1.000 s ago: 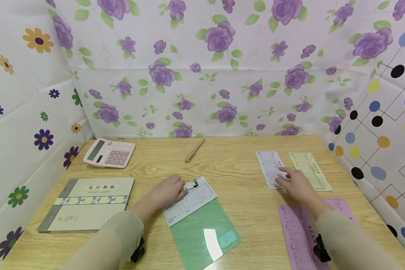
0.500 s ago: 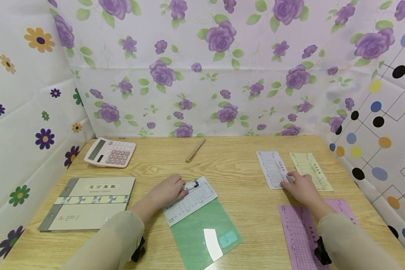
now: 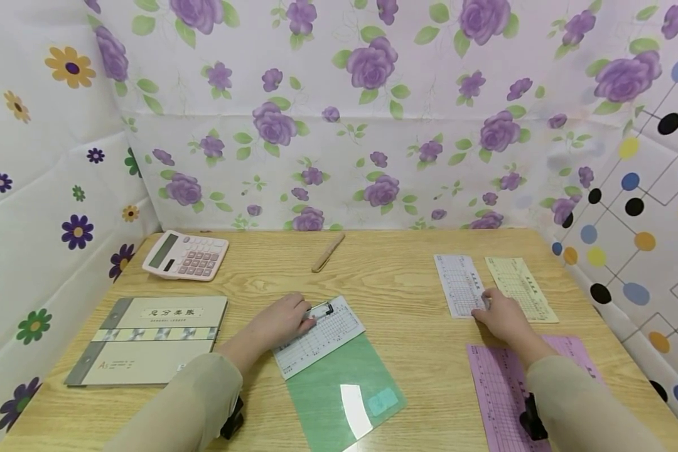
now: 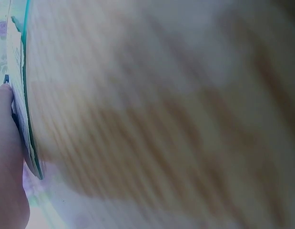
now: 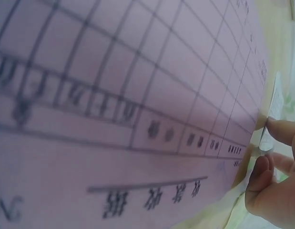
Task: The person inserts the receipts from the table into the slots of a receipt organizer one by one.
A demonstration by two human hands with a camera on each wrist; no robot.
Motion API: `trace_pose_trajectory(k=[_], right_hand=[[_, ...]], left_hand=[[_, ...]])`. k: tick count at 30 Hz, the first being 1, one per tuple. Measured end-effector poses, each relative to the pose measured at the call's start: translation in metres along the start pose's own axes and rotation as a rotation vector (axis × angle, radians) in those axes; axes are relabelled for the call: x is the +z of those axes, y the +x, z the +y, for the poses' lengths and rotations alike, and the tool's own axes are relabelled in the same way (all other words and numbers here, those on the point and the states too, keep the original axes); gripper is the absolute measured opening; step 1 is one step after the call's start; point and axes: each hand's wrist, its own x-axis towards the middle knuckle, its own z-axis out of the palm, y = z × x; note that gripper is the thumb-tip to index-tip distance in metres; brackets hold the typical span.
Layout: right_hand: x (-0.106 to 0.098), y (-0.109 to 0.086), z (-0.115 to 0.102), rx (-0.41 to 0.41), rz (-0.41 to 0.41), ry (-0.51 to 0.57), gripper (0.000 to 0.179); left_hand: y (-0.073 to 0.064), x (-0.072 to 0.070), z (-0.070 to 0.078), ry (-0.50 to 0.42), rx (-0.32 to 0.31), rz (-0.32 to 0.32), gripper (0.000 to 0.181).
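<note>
One wooden desk [image 3: 418, 326] carries everything. On it, the green clipboard [image 3: 339, 373] lies aslant, and the left grip [image 3: 285, 320] is curled at its clip end; whether the clip is pressed or only held, I cannot tell. The board looks stiff and rather smooth, so its edge is probably a sure hold. Left of this grip is the ledger [image 3: 152, 351]. The violet sheet [image 3: 497, 383] lies nearer to the person than the right grip [image 3: 503, 314], partly below the forearm. The calculator [image 3: 185, 256] is beyond the left grip, to its left. Below the left grip's fingers, the white form [image 3: 322, 339] lies on the board. The yellow slip [image 3: 520, 285] is just beyond the right grip, partly covered by it. This grip pinches the white slip [image 3: 457, 285] at its near right side, where the paper bends. The slip should be very light, soft and easy to crease; a flat pinch at a corner suits it. Between both grips, farther away, rests the pen [image 3: 328, 252]. Smallest is the metal clip [image 3: 323, 309], touching the left grip.
</note>
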Motion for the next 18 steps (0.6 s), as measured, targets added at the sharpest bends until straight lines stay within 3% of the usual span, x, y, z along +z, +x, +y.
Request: trace_pose_trajectory(k=[11, 18], right_hand=[[-0.001, -0.004, -0.0031, 0.039, -0.011, 0.011, 0.058], [0.0006, -0.0026, -0.0051, 0.019, 0.004, 0.032, 0.051]], left_hand=[[0.0008, -0.0005, 0.0012, -0.004, -0.016, -0.011, 0.033], [0.0005, -0.0012, 0.0016, -0.002, -0.025, -0.026, 0.034]])
